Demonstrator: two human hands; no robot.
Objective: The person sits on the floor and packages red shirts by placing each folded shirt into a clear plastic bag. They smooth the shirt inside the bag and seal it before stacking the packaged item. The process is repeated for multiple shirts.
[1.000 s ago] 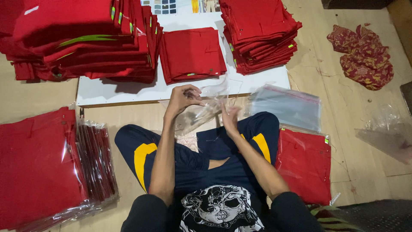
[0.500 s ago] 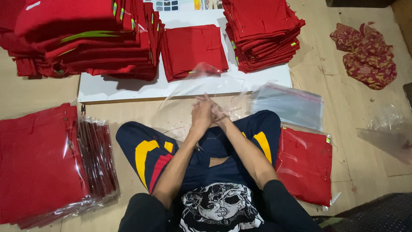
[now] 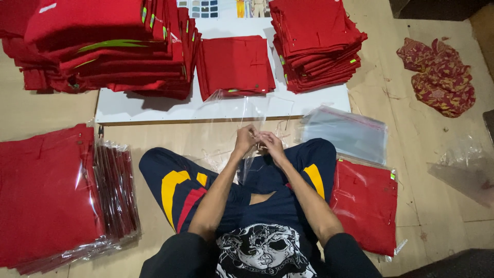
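I see both hands meet in front of the crossed legs: the left hand (image 3: pixel 246 140) and the right hand (image 3: pixel 271 142) are each pinched shut on the near edge of a clear plastic bag (image 3: pixel 237 114). The bag hangs between the lap and the white board (image 3: pixel 118 108), rising away from me toward the folded red garment (image 3: pixel 234 64) lying there. I judge it almost weightless, limp and slick, quick to cling to itself and easy to crumple or tear, so the best hold is fingertips at the mouth edge, one layer per hand. Its long axis runs away from me, with what I take to be the mouth at the hands and the far end pointing at the board; the film is too transparent to trace its outline fully.
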